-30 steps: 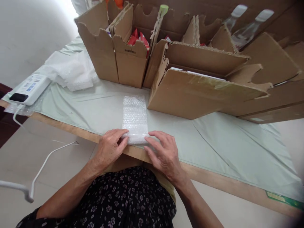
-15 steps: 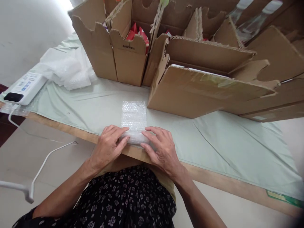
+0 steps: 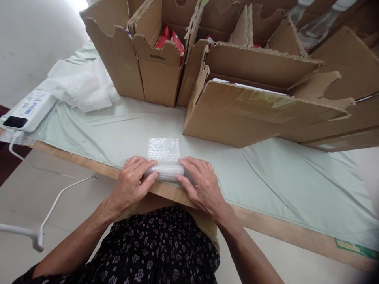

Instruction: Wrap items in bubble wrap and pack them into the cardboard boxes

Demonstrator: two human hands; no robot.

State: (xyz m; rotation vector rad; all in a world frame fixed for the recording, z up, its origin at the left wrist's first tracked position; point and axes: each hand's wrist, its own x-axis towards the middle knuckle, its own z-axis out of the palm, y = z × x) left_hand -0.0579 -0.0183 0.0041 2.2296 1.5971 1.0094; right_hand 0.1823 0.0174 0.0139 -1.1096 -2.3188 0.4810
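A strip of clear bubble wrap [image 3: 164, 152] lies on the pale green cloth [image 3: 281, 177] near the table's front edge. Its near end is rolled into a thick tube. My left hand [image 3: 133, 182] grips the left end of that roll with curled fingers. My right hand [image 3: 199, 185] grips the right end the same way. Whatever is inside the roll is hidden.
Open cardboard boxes [image 3: 237, 106] stand just behind the wrap, one holding red packets [image 3: 168, 39]. A heap of bubble wrap [image 3: 79, 88] and a white device [image 3: 26, 110] with a cable lie at the far left. The wooden table edge [image 3: 266, 225] runs below my hands.
The flat part of the bubble wrap has grown shorter as both hands rolled it up away from me. The roll is thicker now.
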